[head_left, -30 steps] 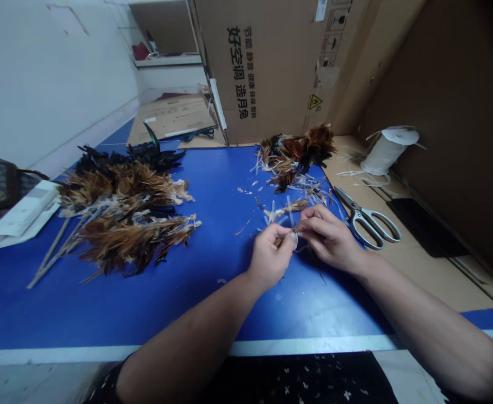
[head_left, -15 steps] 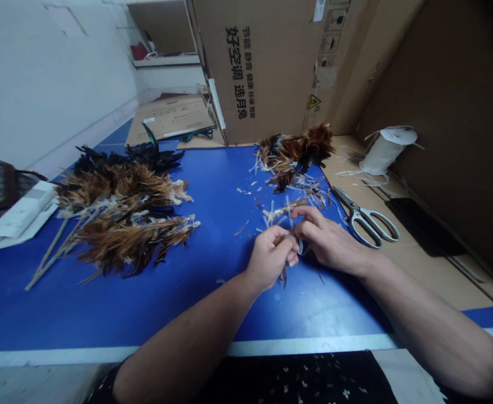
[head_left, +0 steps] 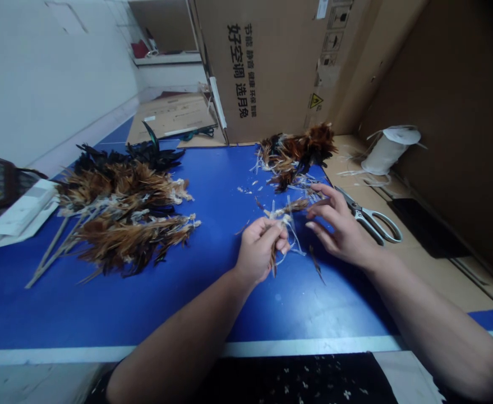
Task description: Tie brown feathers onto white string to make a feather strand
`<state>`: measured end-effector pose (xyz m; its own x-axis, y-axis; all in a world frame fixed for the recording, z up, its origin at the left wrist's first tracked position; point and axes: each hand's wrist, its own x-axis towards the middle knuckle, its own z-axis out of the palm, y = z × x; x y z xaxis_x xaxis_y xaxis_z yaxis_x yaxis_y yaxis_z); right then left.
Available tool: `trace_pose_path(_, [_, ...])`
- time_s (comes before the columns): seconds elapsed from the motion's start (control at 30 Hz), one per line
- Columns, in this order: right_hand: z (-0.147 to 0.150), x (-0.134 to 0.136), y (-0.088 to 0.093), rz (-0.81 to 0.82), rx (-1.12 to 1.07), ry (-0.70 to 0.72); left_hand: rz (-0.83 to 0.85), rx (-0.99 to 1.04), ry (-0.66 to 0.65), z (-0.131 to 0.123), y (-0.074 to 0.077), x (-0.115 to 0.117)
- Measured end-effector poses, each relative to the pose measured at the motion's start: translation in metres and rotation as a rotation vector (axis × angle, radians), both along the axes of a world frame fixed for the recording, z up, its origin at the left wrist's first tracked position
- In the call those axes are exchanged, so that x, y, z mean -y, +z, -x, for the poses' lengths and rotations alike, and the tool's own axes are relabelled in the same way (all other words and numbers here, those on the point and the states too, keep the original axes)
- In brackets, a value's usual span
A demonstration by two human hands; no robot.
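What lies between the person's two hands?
In the head view, pale strips trailing from the left hand lie on the blue mat, short of the right hand.

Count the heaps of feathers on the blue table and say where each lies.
2. A large heap lies on the left of the blue table; a smaller heap lies at its far edge, before the cardboard box. The left hand also holds a few feathers.

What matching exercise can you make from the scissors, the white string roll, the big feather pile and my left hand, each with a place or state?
1 scissors
2 white string roll
3 big feather pile
4 left hand

A at the left of the blue mat
B shut on a small feather bundle
C beside the right hand
D against the brown board, far right

Pairs: 1-C, 2-D, 3-A, 4-B
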<state>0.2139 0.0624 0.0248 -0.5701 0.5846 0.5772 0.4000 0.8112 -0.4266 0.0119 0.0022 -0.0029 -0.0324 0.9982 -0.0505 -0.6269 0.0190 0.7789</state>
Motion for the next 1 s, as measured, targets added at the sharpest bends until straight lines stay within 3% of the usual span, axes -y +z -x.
trace_pose_path(0.2, [0.021,0.02,-0.006,0.261,-0.152,0.006,-0.097,-0.256,0.065,-0.007,-0.012,0.004])
trace_pose_path(0.5, [0.029,0.028,-0.011,0.518,-0.231,-0.095,-0.094,-0.422,0.082,-0.009,-0.002,0.01])
trace_pose_path(0.87, [0.032,0.028,-0.013,0.686,-0.364,-0.067,-0.193,-0.593,0.098,-0.011,-0.016,0.012])
trace_pose_path(1.0, [0.03,0.026,-0.01,0.585,-0.314,-0.092,-0.144,-0.386,-0.015,-0.01,-0.011,0.011])
